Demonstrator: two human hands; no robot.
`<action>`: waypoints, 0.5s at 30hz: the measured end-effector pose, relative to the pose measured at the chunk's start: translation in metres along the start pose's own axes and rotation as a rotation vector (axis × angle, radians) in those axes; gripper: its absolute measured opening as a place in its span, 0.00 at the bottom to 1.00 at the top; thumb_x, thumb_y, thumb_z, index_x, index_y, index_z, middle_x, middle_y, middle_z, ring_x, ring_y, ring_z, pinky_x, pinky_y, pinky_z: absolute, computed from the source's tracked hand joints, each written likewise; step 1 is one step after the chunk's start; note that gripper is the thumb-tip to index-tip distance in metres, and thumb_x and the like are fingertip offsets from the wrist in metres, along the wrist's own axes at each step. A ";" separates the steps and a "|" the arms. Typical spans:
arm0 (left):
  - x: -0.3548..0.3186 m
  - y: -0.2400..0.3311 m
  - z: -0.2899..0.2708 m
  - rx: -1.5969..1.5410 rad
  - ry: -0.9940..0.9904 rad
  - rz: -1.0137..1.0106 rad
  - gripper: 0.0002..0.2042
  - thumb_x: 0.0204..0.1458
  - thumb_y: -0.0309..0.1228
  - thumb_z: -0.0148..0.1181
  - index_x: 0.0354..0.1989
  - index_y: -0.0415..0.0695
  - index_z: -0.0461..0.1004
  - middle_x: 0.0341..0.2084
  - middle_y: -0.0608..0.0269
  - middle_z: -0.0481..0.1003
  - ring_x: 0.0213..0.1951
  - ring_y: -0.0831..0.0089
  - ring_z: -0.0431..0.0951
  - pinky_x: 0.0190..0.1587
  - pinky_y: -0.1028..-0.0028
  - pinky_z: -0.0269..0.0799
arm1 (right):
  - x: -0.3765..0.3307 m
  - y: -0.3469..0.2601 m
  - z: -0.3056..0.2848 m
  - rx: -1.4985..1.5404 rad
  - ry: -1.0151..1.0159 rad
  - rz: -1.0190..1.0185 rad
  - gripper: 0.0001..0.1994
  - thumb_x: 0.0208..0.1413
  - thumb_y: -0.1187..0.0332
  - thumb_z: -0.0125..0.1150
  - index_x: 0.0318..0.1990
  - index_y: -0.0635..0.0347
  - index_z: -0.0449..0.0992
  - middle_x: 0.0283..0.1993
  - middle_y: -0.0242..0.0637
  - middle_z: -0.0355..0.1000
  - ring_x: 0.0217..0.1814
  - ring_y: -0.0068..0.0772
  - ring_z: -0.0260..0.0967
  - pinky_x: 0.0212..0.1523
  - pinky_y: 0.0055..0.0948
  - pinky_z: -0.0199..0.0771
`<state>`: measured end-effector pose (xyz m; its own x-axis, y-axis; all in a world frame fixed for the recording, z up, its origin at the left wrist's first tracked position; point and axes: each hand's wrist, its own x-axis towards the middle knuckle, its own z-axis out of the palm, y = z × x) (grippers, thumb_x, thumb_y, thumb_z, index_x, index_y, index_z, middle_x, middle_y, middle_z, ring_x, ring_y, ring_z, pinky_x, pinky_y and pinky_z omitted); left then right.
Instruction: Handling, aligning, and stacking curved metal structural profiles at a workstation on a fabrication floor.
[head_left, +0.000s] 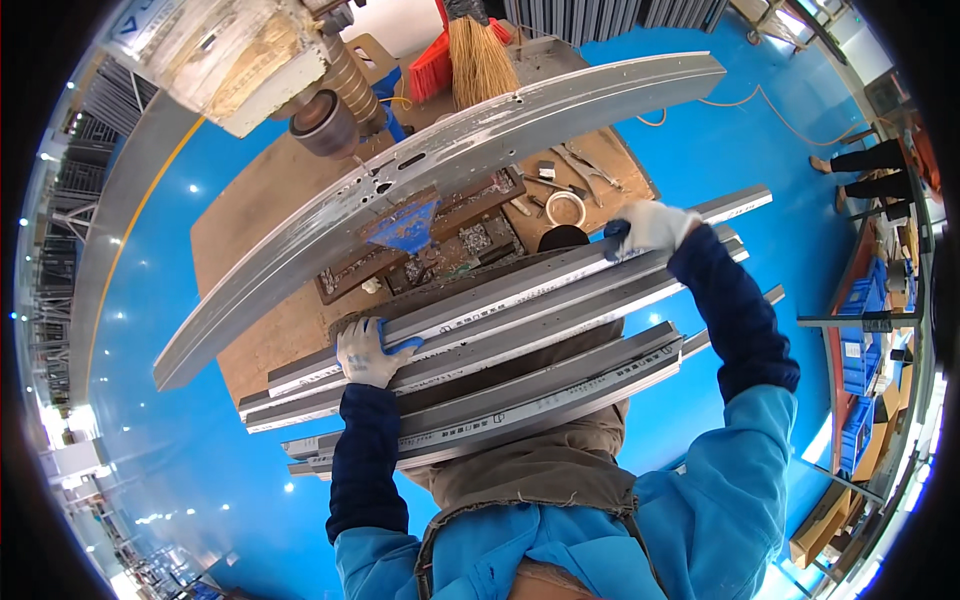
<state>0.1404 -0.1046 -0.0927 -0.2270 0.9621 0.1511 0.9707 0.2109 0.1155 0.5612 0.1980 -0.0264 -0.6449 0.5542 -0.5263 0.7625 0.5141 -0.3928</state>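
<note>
Clasping the upper profiles point(520, 298), a slanted set of grey metal bars with white printed strips, at the centre of the frame. Gripping near their left end with the left hand point(372, 354), in a white glove with blue patches, with thumb pointing right along the bars. Holding near their right end with the right hand point(655, 228), likewise gloved, with fingers curled over the topmost bar. Noted below, nearer the body: lower profiles point(560, 385), similar and roughly parallel, across the lap at lower centre. Noted above: a long grey beam point(580, 95) with slots and holes, running from left of centre to upper right and appearing curved through the lens, just beneath a machine spindle point(325, 125) at upper left. On the tan workbench point(245, 220): metal shavings around a blue piece point(410, 228), plus pliers point(590, 170) and a pale ring point(565, 208) right of centre. At top centre: a straw broom point(480, 65).
</note>
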 end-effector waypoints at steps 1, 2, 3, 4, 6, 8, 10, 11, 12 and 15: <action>0.003 -0.001 0.003 0.010 -0.022 -0.006 0.35 0.31 0.65 0.67 0.36 0.42 0.78 0.32 0.56 0.78 0.38 0.57 0.77 0.46 0.64 0.70 | 0.019 0.018 -0.010 0.204 -0.077 -0.001 0.24 0.40 0.63 0.72 0.48 0.62 0.78 0.44 0.45 0.78 0.42 0.53 0.75 0.46 0.41 0.75; 0.005 -0.002 0.006 0.020 -0.045 -0.014 0.36 0.31 0.65 0.66 0.35 0.42 0.78 0.32 0.56 0.78 0.37 0.58 0.77 0.46 0.64 0.70 | 0.041 0.017 -0.020 0.209 -0.078 0.001 0.24 0.40 0.63 0.72 0.48 0.62 0.78 0.44 0.45 0.78 0.42 0.53 0.75 0.46 0.41 0.75; 0.007 -0.002 0.009 0.029 -0.067 -0.020 0.36 0.31 0.66 0.66 0.35 0.42 0.78 0.31 0.56 0.78 0.37 0.58 0.77 0.46 0.65 0.70 | 0.067 0.012 -0.027 0.200 0.014 0.097 0.23 0.42 0.63 0.71 0.48 0.61 0.78 0.44 0.46 0.79 0.43 0.53 0.75 0.46 0.42 0.76; 0.007 -0.003 0.011 0.041 -0.089 -0.038 0.36 0.31 0.67 0.65 0.35 0.42 0.79 0.31 0.56 0.78 0.37 0.58 0.78 0.46 0.65 0.71 | 0.085 0.009 -0.029 0.185 0.101 0.184 0.22 0.44 0.64 0.70 0.48 0.61 0.79 0.45 0.46 0.79 0.44 0.53 0.76 0.46 0.42 0.77; 0.010 0.003 0.014 0.050 -0.095 -0.036 0.37 0.31 0.67 0.65 0.35 0.42 0.79 0.31 0.56 0.78 0.36 0.58 0.78 0.46 0.66 0.71 | 0.105 0.010 -0.028 0.175 0.116 0.196 0.22 0.44 0.63 0.69 0.48 0.61 0.79 0.45 0.46 0.79 0.43 0.53 0.76 0.46 0.42 0.76; 0.010 0.004 0.011 0.076 -0.108 -0.029 0.37 0.31 0.67 0.64 0.34 0.41 0.79 0.31 0.56 0.78 0.35 0.58 0.78 0.45 0.66 0.71 | 0.124 -0.003 -0.018 0.163 0.145 0.218 0.21 0.45 0.63 0.69 0.48 0.60 0.79 0.44 0.46 0.79 0.43 0.53 0.76 0.45 0.42 0.76; 0.013 0.005 0.010 0.098 -0.106 -0.036 0.37 0.31 0.67 0.64 0.34 0.41 0.79 0.30 0.56 0.78 0.35 0.58 0.78 0.45 0.67 0.71 | 0.137 -0.015 -0.004 0.147 0.176 0.230 0.20 0.45 0.62 0.68 0.47 0.60 0.79 0.44 0.47 0.79 0.43 0.54 0.76 0.45 0.43 0.76; 0.015 0.007 0.011 0.097 -0.119 -0.036 0.37 0.32 0.67 0.64 0.34 0.41 0.79 0.31 0.57 0.78 0.35 0.58 0.78 0.45 0.67 0.71 | 0.142 -0.016 0.001 0.135 0.191 0.231 0.20 0.45 0.62 0.67 0.47 0.60 0.79 0.43 0.47 0.79 0.43 0.54 0.76 0.45 0.43 0.76; 0.015 0.006 0.009 0.093 -0.117 -0.042 0.37 0.32 0.67 0.64 0.35 0.41 0.79 0.31 0.57 0.78 0.35 0.58 0.78 0.45 0.67 0.71 | 0.146 -0.028 0.001 0.113 0.216 0.225 0.20 0.46 0.62 0.67 0.47 0.59 0.79 0.43 0.47 0.79 0.43 0.54 0.76 0.44 0.43 0.76; 0.020 0.006 0.011 0.090 -0.146 -0.042 0.37 0.33 0.67 0.63 0.35 0.41 0.79 0.31 0.57 0.79 0.35 0.58 0.78 0.45 0.67 0.71 | 0.154 -0.016 0.014 0.083 0.257 0.244 0.19 0.46 0.61 0.66 0.46 0.59 0.79 0.42 0.47 0.79 0.43 0.54 0.76 0.44 0.44 0.76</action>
<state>0.1429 -0.0826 -0.0998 -0.2603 0.9655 0.0035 0.9651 0.2601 0.0296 0.4503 0.2659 -0.1116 -0.4274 0.8059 -0.4096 0.8905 0.2971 -0.3446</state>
